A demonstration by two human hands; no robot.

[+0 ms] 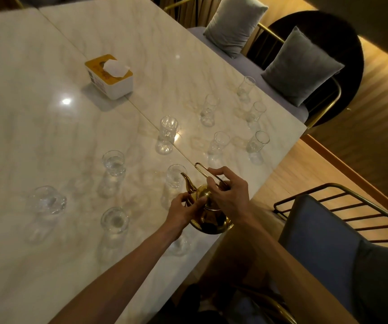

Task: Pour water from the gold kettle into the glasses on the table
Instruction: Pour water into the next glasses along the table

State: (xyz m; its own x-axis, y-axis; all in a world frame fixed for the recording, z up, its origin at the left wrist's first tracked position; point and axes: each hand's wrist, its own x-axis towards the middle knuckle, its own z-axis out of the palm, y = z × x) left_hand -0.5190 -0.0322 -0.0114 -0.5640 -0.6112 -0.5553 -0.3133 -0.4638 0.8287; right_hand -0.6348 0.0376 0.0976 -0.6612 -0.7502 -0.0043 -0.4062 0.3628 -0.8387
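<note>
Gold kettle [208, 211] held above the right-hand edge of the marble bench [36, 94], near its near corner, tilted with the spout [187, 181] toward a glass [174, 183] just beyond it; spout tip close over that glass's rim. No stream of water to be made out.

Right hand [229, 195] on top of the kettle, fingers [218, 171] curled round the thin wire handle [206, 173], which sticks up and back toward the bench's middle. Left hand [183, 210] against the kettle's left side by the lid, fingers bent and grasping the body near the spout's base; exact pinch hard to tell.

Glasses spread over the bench's right half. Toward the near edge: one wide glass [46, 202] farthest left, one [114, 220] beside it, one [113, 171] behind those, and another [179, 244] partly hidden under the left forearm. Toward the middle: one patterned glass [167, 134] on the seam between the two slabs. Toward the far right corner: five taller glasses [218, 143] in a loose cluster, close to the right-hand edge. Water levels unclear in this dim light.

Tissue box [109, 76] with a yellow top, well apart from the glasses, toward the far side on the seam. Grey cushions [300, 66] on a bench seat past the far right edge; dark chair [328, 242] beside the near right corner.
</note>
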